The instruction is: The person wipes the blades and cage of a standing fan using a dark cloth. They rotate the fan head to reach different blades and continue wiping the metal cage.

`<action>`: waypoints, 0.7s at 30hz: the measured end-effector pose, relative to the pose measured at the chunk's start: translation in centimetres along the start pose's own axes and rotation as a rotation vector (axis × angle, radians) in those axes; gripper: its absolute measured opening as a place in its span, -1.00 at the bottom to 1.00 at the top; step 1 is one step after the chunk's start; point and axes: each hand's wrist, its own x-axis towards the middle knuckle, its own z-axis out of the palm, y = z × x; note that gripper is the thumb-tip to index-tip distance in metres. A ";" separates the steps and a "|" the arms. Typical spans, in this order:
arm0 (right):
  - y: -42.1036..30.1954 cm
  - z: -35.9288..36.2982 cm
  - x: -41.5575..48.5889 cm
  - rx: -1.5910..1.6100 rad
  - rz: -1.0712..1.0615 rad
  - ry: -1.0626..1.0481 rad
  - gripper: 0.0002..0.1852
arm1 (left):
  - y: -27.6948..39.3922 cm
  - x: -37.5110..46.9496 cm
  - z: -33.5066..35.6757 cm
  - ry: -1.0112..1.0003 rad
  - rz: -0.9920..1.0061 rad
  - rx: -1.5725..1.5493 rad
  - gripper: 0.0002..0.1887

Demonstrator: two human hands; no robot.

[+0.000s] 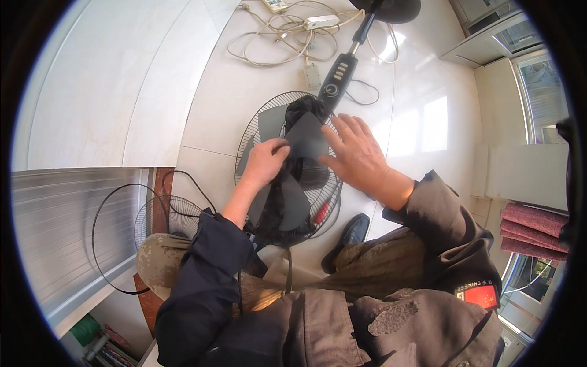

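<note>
A black pedestal fan lies in front of me, its round wire grille point(246, 124) under several grey blades. My left hand point(266, 160) pinches the left edge of the upper grey fan blade point(305, 133) between thumb and forefinger. On the other side of that blade, my right hand point(357, 153) is spread, fingers apart, holding nothing; whether its fingertips touch the blade I cannot tell. Crumpled black material point(302, 106) shows behind the blades. From the grille the fan's control column point(338, 80), with buttons and a knob, runs up to the base point(399, 10). A red object point(321, 213) shows at the grille's lower right.
Tangled cables and a white power strip point(321, 21) lie on the tiled floor beyond the fan. Another wire grille point(183, 213) stands by my left knee, near a looped black cord point(94, 229). White panels point(105, 82) rise at left. Folded dark-red fabric point(532, 229) is at right.
</note>
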 end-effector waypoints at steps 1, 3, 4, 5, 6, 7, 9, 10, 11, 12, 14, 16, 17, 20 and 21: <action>0.2 0.0 -0.2 0.008 0.009 -0.030 -0.42 | 0.2 0.2 -0.7 -0.046 -0.165 0.024 -0.67; 0.3 0.1 -0.6 0.054 0.000 -0.111 -0.46 | 1.0 0.2 -2.4 0.033 -0.266 -0.219 -0.70; 0.3 0.0 -0.6 0.069 0.006 -0.087 -0.50 | 1.9 0.0 -3.5 0.067 -0.213 -0.292 -0.72; 0.4 0.1 -0.6 0.063 0.011 -0.061 -0.52 | 2.7 -0.6 -4.5 0.101 -0.209 -0.348 -0.74; 0.4 0.2 -0.5 0.081 0.003 -0.039 -0.55 | 3.8 -1.5 -5.8 0.090 -0.197 -0.492 -0.72; 0.4 0.3 -0.5 0.093 -0.003 -0.028 -0.59 | 5.0 -2.6 -7.4 0.092 -0.216 -0.628 -0.70; 0.4 0.4 -0.4 0.080 -0.007 -0.059 -0.63 | 7.1 -5.9 -11.2 0.032 -0.093 -0.736 -0.67; 0.5 0.4 -0.4 0.068 -0.018 -0.044 -0.65 | 8.1 -7.8 -13.6 0.053 -0.078 -0.736 -0.66; 0.5 0.5 -0.4 0.058 -0.028 -0.060 -0.67 | 8.7 -10.2 -16.1 0.026 0.000 -0.753 -0.66; 0.6 0.6 -0.4 0.050 -0.042 -0.054 -0.68 | 9.1 -13.0 -18.9 0.150 -0.031 -0.681 -0.65; 0.7 0.7 -0.4 0.028 -0.096 -0.046 -0.71 | 9.4 -19.2 -25.1 0.320 -0.015 -0.583 -0.64; 0.8 0.9 -0.4 0.061 -0.052 -0.044 -0.72 | 9.1 -26.2 -31.8 0.442 -0.005 -0.550 -0.62; 0.8 1.0 -0.5 0.075 -0.038 -0.034 -0.73 | 8.9 -30.1 -35.3 0.513 -0.054 -0.563 -0.61; 0.8 1.2 -0.4 0.043 -0.042 -0.076 -0.71 | 8.5 -43.7 -43.7 0.781 -0.091 -0.554 -0.57; 0.8 1.2 -0.4 0.029 -0.023 -0.100 -0.71 | 8.9 -48.3 -46.0 0.879 -0.115 -0.525 -0.56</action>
